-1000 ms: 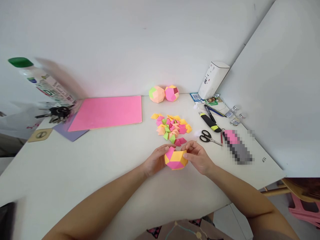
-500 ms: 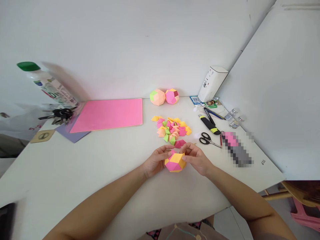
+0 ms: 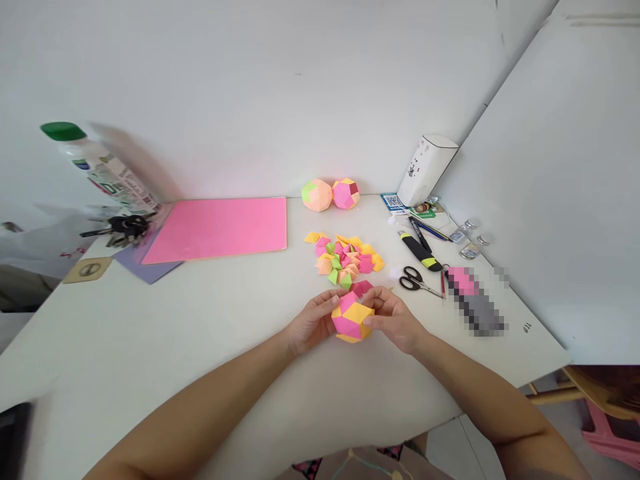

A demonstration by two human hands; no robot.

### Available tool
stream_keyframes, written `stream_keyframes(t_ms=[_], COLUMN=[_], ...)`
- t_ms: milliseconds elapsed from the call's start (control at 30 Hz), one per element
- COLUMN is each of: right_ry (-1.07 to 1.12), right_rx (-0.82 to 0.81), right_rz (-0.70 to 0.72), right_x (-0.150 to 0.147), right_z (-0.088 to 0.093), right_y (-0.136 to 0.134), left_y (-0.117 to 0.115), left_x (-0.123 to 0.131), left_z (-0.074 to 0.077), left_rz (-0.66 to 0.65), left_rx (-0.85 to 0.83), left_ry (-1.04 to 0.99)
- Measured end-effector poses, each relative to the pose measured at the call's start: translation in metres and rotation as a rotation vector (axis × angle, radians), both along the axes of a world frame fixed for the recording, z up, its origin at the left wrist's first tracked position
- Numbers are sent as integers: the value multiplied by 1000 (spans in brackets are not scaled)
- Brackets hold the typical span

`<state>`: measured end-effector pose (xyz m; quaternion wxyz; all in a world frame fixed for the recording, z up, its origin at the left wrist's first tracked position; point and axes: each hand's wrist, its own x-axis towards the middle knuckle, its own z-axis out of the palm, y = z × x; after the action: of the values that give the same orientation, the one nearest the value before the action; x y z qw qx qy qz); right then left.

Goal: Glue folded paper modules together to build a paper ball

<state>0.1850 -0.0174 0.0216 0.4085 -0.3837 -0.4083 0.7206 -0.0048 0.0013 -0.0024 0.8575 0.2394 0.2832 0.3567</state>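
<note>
Between my hands is a pink and yellow folded-paper ball (image 3: 351,323), held above the white table near its front. My left hand (image 3: 316,321) grips its left side, thumb on the near upper edge and fingers behind. On the right, my right hand (image 3: 395,320) pinches a yellow face, its thumb in front and its other fingers curled at the back rim. Just beyond lies a heap of folded paper pieces (image 3: 345,257) in pink, yellow, green and peach. A darker pink piece (image 3: 361,288) lies nearest the ball, partly hidden by my fingers.
Two paper balls, one peach and green (image 3: 317,195), one pink and yellow (image 3: 346,193), sit by the wall. Scissors (image 3: 413,279), a utility knife (image 3: 419,251) and small glass jars (image 3: 470,250) lie right. A pink sheet stack (image 3: 225,230), keys (image 3: 127,228) and a bottle (image 3: 107,170) are left.
The paper ball has turned slightly in my hands, showing more of a pink face at its upper left. My left thumb has shifted up along its edge. The camera view has moved a little.
</note>
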Motion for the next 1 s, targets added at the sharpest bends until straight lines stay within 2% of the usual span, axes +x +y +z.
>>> stream_keyframes(t_ms=[233,400,633,800,1000], right_ry=[68,123,159,123,-20], right_rx=[-16,-122,-183,-110,104], right_rz=[-100,-139,-106,-96,-150], right_x=[2,1,3,3,3], right_z=[1,4,3,2,5], right_y=[3,7,8,7,4], left_y=[-2,-3,-2,-3,-4], left_x=[-1,0,-2,-2,1], left_z=[2,0,-5,-4,-1], left_rz=[-78,-121,-205,-197,-115], left_rx=[98,135,198,192,144], left_ry=[-65,-69,-21,-5,-47])
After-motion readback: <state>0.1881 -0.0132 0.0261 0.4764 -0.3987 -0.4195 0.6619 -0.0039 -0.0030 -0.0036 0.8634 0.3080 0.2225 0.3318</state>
